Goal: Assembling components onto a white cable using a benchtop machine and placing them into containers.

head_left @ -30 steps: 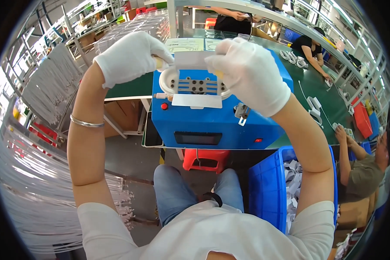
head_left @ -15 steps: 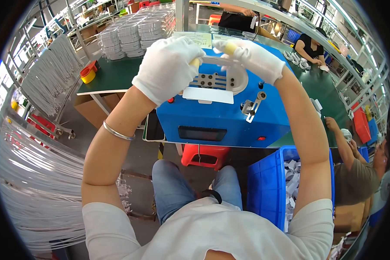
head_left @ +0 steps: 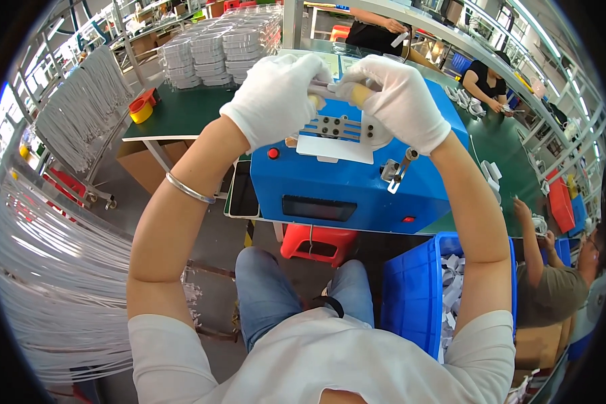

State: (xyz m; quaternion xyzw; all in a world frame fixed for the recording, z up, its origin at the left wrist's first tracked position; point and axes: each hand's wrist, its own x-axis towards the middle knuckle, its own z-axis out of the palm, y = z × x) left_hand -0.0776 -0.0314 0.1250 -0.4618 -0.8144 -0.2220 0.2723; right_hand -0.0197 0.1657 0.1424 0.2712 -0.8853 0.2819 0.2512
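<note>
Both gloved hands, left (head_left: 276, 97) and right (head_left: 398, 101), pinch a thin white strip (head_left: 326, 86) over the blue machine's (head_left: 343, 182) top plate (head_left: 337, 128), fingers clamped.

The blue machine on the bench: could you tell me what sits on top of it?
On the blue machine sits a white fixture plate with a metal block of holes. Both gloved hands, left hand and right hand, cover its far part, pinching a thin white piece.

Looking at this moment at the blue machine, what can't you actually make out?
- Head view: the small pale piece between the left hand and right hand is mostly covered by gloved fingers.
- The white fixture on the blue machine: its far side is hidden behind both hands.
- The blue bin: contents too small to identify.
</note>
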